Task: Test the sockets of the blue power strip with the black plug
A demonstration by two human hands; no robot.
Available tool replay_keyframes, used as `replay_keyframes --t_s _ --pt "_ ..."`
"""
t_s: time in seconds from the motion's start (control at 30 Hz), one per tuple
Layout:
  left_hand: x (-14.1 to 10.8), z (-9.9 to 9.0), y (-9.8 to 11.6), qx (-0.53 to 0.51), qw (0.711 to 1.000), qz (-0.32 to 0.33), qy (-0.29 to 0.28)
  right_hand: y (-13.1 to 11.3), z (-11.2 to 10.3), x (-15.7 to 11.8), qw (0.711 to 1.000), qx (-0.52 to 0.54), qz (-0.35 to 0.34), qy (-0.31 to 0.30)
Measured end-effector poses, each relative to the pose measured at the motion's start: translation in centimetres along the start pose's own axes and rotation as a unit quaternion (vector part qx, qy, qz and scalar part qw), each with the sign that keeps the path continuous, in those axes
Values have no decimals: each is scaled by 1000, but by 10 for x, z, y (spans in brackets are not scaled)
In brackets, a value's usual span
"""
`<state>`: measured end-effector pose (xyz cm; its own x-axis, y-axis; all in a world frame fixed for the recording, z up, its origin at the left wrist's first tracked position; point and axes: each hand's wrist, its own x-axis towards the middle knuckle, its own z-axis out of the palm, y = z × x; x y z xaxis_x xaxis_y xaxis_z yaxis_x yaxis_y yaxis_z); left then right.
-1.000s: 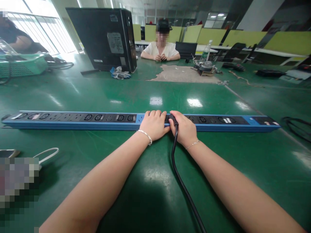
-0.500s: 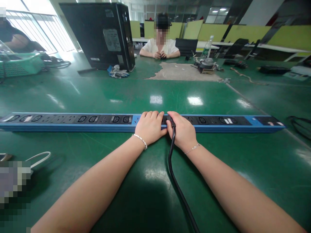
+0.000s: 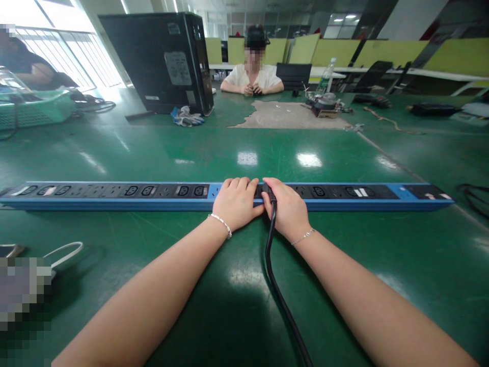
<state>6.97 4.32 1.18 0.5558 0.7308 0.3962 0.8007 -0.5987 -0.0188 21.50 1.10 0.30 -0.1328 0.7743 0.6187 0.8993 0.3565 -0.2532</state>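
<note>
- The biggest thing is the green worktop [image 3: 137,150]. I cannot see its near edge.
- A black computer case [image 3: 148,66] stands by the worktop's far edge, on the left.
- A long blue power strip [image 3: 173,191] lies flat, closer in. It runs left to right, about in line with the worktop's far edge.
- A black cord [image 3: 268,255] runs from the strip's middle toward the worktop's near edge.
- The left hand [image 3: 234,204] lies palm down across the strip. Its fingers are side by side, with the thumb poking out to the right.
- The right hand [image 3: 290,209] is just beside it, fingers and thumb pinching a plug.
- The plug [image 3: 268,190] is at the strip's top, just right of the left hand. I cannot tell how far in it is.
</note>
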Motion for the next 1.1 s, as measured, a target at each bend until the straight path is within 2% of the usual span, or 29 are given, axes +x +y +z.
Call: replay_keyframes --t_s 0.53,0.7,0.87,1.0,1.1 --pt "0 -2 0 2 1000 3 0 4 4 0 1000 -1 2 11" --pt "0 -2 -1 3 1000 11 -2 4 -2 6 992 85 66 62" --pt "0 -2 -2 2 1000 7 -10 29 -16 3 978 121 128 112" --pt "0 -1 -3 1 1000 7 -12 58 -29 -4 974 41 182 132" --pt "0 -1 -3 0 1000 9 -9 66 -34 -5 975 9 176 131"
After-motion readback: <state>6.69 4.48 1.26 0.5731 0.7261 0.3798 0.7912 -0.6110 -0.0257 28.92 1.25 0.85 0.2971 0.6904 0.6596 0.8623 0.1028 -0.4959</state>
